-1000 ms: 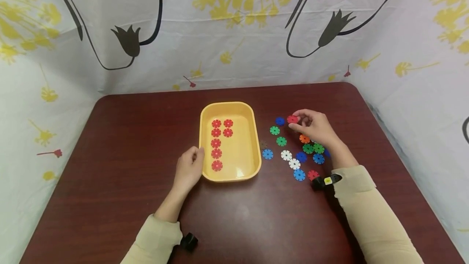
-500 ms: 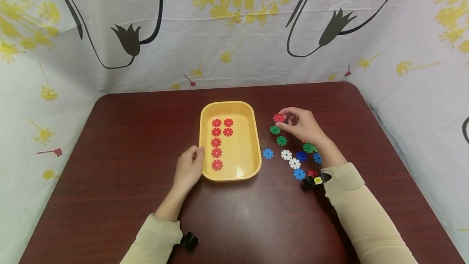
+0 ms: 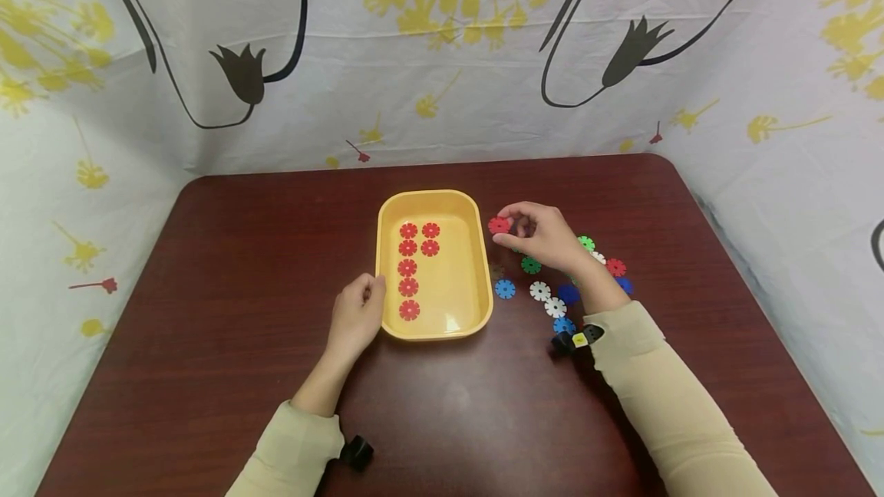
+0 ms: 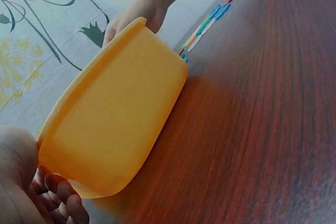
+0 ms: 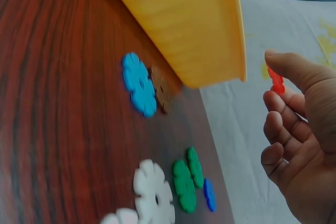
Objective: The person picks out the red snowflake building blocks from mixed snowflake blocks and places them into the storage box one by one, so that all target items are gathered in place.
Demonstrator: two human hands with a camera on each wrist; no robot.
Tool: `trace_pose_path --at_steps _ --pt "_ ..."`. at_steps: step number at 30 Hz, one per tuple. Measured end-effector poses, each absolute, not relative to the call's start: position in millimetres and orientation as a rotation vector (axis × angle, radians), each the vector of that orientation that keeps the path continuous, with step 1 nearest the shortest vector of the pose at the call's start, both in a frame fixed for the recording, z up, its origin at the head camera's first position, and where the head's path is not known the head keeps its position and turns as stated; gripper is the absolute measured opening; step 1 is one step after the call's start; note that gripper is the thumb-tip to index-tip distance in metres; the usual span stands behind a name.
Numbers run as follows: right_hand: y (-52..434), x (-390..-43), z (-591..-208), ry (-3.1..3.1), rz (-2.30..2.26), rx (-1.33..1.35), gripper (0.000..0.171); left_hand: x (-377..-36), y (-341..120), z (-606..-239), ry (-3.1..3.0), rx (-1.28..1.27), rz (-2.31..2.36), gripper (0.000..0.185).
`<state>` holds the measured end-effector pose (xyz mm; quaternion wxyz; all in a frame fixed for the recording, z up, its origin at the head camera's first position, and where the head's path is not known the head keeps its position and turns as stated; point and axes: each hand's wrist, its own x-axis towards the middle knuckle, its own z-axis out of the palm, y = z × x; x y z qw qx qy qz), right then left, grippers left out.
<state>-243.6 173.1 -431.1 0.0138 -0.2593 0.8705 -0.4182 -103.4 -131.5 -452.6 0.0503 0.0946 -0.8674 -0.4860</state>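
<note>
A yellow plastic tray stands on the table, with several red snowflake discs in two columns on its left side. My left hand grips the tray's left rim; in the left wrist view its fingers curl below the edge. Just right of the tray, my right hand pinches one red snowflake disc between thumb and fingertips. The right wrist view has this disc edge-on, held above the table beside the tray wall.
Loose snowflake discs lie right of the tray: light blue, brown, white, green, and red among them. My right forearm covers part of this group. A patterned cloth hangs behind the table.
My right hand has carried the red disc leftward from over the loose discs to near the tray's right rim. The left hand and the tray have stayed put.
</note>
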Motion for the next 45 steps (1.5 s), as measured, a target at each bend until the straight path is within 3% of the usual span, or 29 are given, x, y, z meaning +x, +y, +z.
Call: trace_pose_path --at_steps 45 --pt "85.2 -237.3 -425.0 2.599 -1.233 -1.222 0.036 -104.4 -132.6 -454.3 -2.629 0.294 -1.528 0.034"
